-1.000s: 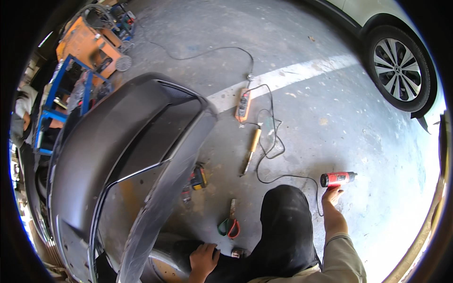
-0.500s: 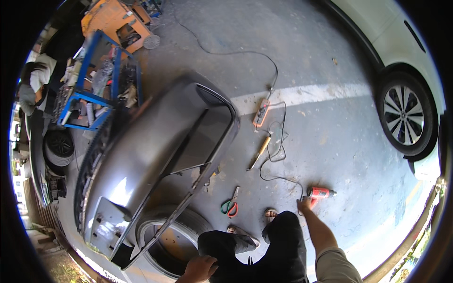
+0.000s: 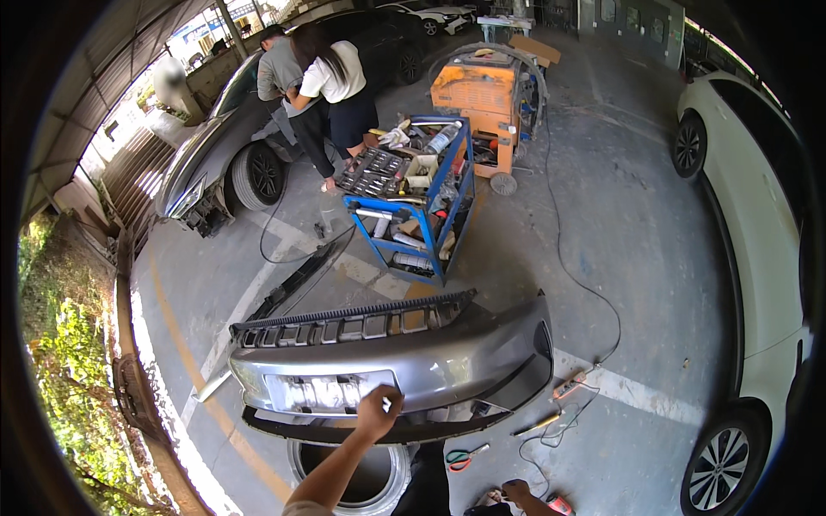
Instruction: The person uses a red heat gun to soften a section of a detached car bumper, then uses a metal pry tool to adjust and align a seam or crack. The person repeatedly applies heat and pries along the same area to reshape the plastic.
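Two bare hands are in view, and nearest is the right hand (image 3: pixel 516 492), low at the bottom edge beside a red heat gun (image 3: pixel 559 505). Half a second ago it clearly held that tool; now I cannot tell whether the fingers are round the handle. The left hand (image 3: pixel 379 413) has left the thigh and is raised before the grey bumper (image 3: pixel 465 361), at the lower right of the plate recess (image 3: pixel 331 391). Its fingers are loosely curled with nothing visible in them; whether they touch the panel is unclear. The view has also swung left and up, so the work seems to centre on the bumper, with the heat gun off to one side.

Below the bumper's near edge lies a tyre (image 3: pixel 401 480), which takes up the floor by the legs. Scissors (image 3: pixel 461 458) with red and green handles are to its right, then a yellow-handled tool (image 3: pixel 540 424) and an orange power strip (image 3: pixel 568 383), whose looped cord could snag a foot.

Just beyond the bumper, a loaded blue cart (image 3: pixel 383 205) hampers passage round the far side. Farther off are an orange machine (image 3: pixel 473 89) and two people (image 3: pixel 342 79) beside a dark car (image 3: pixel 200 172).
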A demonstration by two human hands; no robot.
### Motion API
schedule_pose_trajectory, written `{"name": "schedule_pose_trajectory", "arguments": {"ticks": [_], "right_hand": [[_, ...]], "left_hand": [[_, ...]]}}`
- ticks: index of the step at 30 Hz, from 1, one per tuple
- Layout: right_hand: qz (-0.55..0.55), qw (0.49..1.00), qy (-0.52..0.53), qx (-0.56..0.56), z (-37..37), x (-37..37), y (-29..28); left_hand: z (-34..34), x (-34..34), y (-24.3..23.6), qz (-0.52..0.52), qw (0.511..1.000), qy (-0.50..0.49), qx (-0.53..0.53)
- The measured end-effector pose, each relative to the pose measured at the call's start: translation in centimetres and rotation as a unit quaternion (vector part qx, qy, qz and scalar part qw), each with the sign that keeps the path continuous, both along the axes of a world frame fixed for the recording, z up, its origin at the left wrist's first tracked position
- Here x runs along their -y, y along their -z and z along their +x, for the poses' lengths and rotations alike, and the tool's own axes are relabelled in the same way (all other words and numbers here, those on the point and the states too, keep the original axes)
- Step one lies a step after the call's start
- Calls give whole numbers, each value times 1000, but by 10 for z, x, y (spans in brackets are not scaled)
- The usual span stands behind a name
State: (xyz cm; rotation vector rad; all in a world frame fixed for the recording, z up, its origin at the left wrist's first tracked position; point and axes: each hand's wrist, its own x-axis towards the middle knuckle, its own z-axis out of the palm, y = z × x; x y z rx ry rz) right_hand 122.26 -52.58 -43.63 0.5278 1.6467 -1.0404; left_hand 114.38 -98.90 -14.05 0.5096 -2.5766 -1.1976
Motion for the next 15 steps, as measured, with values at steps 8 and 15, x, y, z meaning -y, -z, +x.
{"name": "schedule_pose_trajectory", "arguments": {"ticks": [8, 15], "right_hand": [[71, 974, 216, -15, -120, 31, -95], [147, 954, 259, -15, -153, 70, -125]], "left_hand": [[-399, 199, 23, -190, 981, -42, -19], [-586, 293, 27, -179, 975, -131, -3]]}}
